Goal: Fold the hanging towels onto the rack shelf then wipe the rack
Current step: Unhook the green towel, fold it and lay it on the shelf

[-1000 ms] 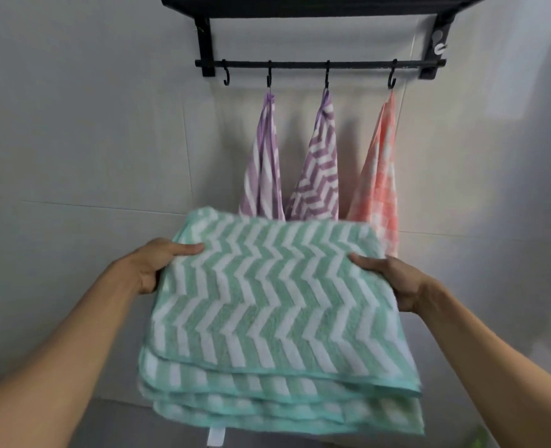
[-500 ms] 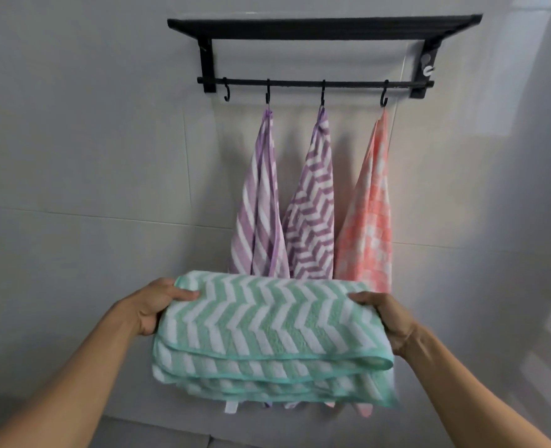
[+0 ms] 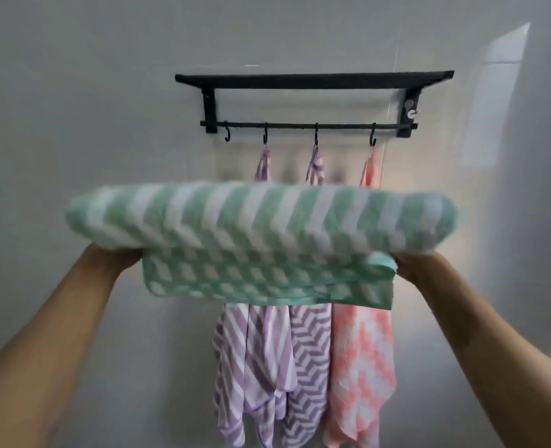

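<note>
A folded green-and-white zigzag towel (image 3: pixel 261 227) is held up flat in front of me, blurred by motion. My left hand (image 3: pixel 112 258) grips its left end from below, and my right hand (image 3: pixel 413 263) grips its right end; the fingers of both are hidden under the cloth. Above it a black wall rack (image 3: pixel 314 79) has a top shelf and a lower bar with hooks. Two purple striped towels (image 3: pixel 258 360) (image 3: pixel 308 360) and a pink checked towel (image 3: pixel 361 360) hang from three hooks, their middles hidden behind the green towel.
The leftmost hook (image 3: pixel 227 134) on the bar is bare. The rack is fixed to a pale tiled wall (image 3: pixel 73 92), with a bright patch of light (image 3: pixel 497 101) on the right.
Both hands have lifted the folded green towel upward toward the rack, and my view has tilted up so the rack sits lower in the frame.
</note>
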A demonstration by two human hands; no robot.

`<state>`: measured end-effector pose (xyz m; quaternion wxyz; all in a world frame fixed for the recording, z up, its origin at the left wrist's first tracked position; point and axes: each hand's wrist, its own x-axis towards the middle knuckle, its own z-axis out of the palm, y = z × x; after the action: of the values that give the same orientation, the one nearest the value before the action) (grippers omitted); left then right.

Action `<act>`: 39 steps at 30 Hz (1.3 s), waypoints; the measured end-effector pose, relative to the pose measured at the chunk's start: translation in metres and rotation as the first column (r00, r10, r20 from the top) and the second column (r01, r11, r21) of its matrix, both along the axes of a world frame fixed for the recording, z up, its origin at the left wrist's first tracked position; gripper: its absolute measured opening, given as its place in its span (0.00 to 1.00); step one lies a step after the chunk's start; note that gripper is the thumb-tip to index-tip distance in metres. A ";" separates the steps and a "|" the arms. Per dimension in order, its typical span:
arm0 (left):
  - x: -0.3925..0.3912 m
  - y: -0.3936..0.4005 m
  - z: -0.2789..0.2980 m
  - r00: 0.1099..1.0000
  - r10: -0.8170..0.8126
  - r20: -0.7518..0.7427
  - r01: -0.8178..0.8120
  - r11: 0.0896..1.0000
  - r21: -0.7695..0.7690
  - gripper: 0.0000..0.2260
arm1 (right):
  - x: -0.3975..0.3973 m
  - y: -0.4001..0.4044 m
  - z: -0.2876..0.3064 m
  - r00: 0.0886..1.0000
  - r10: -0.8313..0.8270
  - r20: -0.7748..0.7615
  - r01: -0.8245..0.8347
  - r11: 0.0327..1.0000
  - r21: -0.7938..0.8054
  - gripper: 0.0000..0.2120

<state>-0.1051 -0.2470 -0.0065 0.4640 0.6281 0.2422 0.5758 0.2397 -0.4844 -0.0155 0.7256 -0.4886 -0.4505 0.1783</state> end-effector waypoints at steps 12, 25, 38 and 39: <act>0.008 -0.003 -0.017 0.979 -0.090 -0.184 -0.009 0.877 -0.480 0.17 | 0.003 0.003 -0.007 0.985 -0.169 0.046 0.175 0.937 -0.304 0.07; 0.008 0.002 -0.104 0.880 -0.149 -0.451 -0.145 0.820 -0.553 0.14 | 0.011 0.017 -0.106 0.924 0.023 -0.381 -0.263 0.761 -0.593 0.23; -0.040 0.031 -0.190 0.858 -0.496 -0.136 0.175 0.531 -0.829 0.33 | -0.038 0.055 -0.160 0.797 0.119 -0.592 -0.535 0.593 -0.602 0.20; -0.049 0.036 -0.199 0.830 -0.529 -0.177 0.149 0.516 -0.843 0.34 | -0.045 0.062 -0.169 0.816 0.095 -0.570 -0.516 0.565 -0.644 0.21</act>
<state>-0.1541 -0.2112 -0.2060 0.7383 0.4925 0.4352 0.1515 0.1947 -0.4225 -0.1844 0.4845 -0.6032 -0.2167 0.5954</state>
